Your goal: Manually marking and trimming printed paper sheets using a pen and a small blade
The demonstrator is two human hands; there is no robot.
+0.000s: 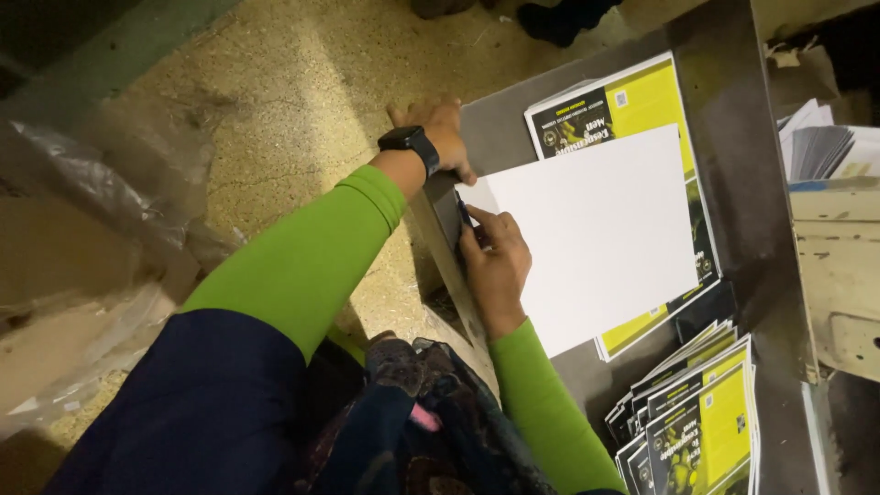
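At the far left lies crumpled plastic wrap (101,229) on the floor. The left hand (438,128), fingers spread flat, rests on the table (733,119) edge. The right hand (495,261) presses closed fingers on the white sheet (596,229) atop yellow booklets (642,96). The sheet looks light, stiff, best taken by its corner. More booklets (701,426) lie fanned below.

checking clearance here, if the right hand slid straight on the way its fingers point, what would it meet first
The right hand points up-left along the white sheet. It would probably first meet the left hand, which rests at the metal table edge just beyond, though depth is unclear.
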